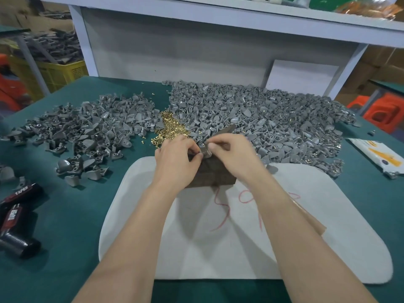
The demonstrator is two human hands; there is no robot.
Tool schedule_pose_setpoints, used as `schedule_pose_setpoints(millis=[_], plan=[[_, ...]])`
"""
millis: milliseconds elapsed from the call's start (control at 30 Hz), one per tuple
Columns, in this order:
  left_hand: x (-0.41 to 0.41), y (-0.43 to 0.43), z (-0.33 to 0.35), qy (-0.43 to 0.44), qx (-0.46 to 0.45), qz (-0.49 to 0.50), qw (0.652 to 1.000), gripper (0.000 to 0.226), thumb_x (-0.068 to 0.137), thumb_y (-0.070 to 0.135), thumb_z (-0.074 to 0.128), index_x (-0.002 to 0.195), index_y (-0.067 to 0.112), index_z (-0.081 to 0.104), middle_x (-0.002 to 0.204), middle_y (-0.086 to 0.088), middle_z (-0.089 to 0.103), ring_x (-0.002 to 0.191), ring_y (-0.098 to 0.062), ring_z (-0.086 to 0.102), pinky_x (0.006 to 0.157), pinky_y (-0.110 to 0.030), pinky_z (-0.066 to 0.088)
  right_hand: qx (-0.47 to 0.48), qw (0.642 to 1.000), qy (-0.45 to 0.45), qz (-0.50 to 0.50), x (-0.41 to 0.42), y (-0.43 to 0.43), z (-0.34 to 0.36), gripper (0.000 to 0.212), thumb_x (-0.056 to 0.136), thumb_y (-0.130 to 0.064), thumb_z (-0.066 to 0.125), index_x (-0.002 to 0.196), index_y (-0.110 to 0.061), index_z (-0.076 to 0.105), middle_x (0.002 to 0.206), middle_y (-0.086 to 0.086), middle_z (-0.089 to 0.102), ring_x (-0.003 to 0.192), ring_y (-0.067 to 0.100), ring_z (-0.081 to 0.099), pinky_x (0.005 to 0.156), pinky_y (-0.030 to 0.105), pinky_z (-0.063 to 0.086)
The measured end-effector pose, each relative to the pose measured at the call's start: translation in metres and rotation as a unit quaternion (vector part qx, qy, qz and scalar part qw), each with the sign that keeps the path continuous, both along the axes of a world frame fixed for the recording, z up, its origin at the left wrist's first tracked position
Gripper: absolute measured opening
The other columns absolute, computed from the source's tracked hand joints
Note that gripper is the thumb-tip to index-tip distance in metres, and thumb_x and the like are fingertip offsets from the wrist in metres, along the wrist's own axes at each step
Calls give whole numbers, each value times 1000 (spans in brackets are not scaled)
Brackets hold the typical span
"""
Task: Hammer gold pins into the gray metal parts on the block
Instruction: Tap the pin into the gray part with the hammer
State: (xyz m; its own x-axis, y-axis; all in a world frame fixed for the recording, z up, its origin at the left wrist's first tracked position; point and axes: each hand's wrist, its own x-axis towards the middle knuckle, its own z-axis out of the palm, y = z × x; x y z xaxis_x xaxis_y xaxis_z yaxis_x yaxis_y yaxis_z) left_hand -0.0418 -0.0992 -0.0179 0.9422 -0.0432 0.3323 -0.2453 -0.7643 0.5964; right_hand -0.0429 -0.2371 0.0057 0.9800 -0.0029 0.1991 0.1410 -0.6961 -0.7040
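Left hand (177,159), right hand (231,155): grips pinch gray metal part (205,150) atop block (209,174). Hammering apparently pending; gold pins (170,127), large part heaps (273,119) left to do.

On a green desk (72,226) lies a white pad (295,237) with a red scribble (220,206) on it, and a dark block (215,174) stands at the pad's far edge. Both hands meet over the block's top. The left hand (177,159) and the right hand (232,153) pinch one gray metal part (205,150) between curled fingertips. Just beyond lies a heap of gold pins (169,127), between a left pile of gray parts (87,130) and a larger right pile (273,119). Black tubes marked TAPER (15,213) lie at the left, and a white packet (378,157) at the right.
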Motion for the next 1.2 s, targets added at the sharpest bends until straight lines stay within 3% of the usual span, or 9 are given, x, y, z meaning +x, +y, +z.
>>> schedule_pose_setpoints(millis=[100,200,267,500,600,733,900,1100,1200], plan=[[-1,-1,-1,5,-1,1,1000,7,87,29,63,81,27,61,98,8,57,104,-22,51,86,-35,32,-11,992,-54,-111,-10,-35,4,20,90,-27,59,97,-12,70,98,3,71,91,20,64,86,34,50],[-2,-2,0,4,2,3,1000,7,87,29,63,81,27,61,94,10,52,103,-21,49,83,-33,28,-178,969,71,-153,-19,-52,-4,33,87,-44,58,85,-12,68,85,7,69,82,27,63,73,33,51],[-2,-3,1,6,8,5,1000,8,87,29,63,80,27,60,93,11,51,103,-21,48,82,-32,27,-212,958,139,-133,-16,-46,-12,25,88,-33,58,96,-11,64,94,13,67,89,31,61,74,33,48],[-2,-1,0,9,15,49,999,9,86,30,62,78,27,63,88,11,50,99,-20,48,78,-32,26,-86,989,56,-102,-24,-51,-1,20,91,-24,57,106,-13,50,90,8,66,72,28,67,74,41,53],[-1,-2,0,12,14,55,998,9,87,31,62,78,28,63,89,11,51,100,-20,49,78,-32,27,-117,990,-31,-76,-35,-51,10,48,91,-23,56,135,-35,43,90,1,62,81,27,60,75,32,47],[-2,-2,1,13,0,47,999,9,86,27,64,78,25,67,89,7,57,98,-23,54,83,-35,36,-96,977,-163,-95,-54,-41,20,53,92,-24,57,133,-53,39,105,-4,68,84,22,61,78,36,51],[-4,-2,5,8,-28,25,999,7,84,18,67,78,18,70,82,4,53,91,-30,57,86,-43,45,-197,979,-42,-17,-73,-38,20,57,91,-27,56,126,-67,34,109,-12,66,87,17,61,79,29,49],[-5,-2,5,11,-66,25,997,18,84,14,69,68,21,63,66,9,50,83,-29,59,85,-44,48,-104,971,-194,-90,-70,-37,33,60,92,-23,56,130,-63,33,104,-9,68,85,19,63,81,30,49],[-4,-2,6,10,-52,20,998,9,83,15,68,75,16,71,76,4,54,87,-30,59,84,-42,47,-194,978,-72,-15,-79,-35,21,62,92,-23,53,129,-66,29,113,-10,67,89,18,63,81,27,48]])
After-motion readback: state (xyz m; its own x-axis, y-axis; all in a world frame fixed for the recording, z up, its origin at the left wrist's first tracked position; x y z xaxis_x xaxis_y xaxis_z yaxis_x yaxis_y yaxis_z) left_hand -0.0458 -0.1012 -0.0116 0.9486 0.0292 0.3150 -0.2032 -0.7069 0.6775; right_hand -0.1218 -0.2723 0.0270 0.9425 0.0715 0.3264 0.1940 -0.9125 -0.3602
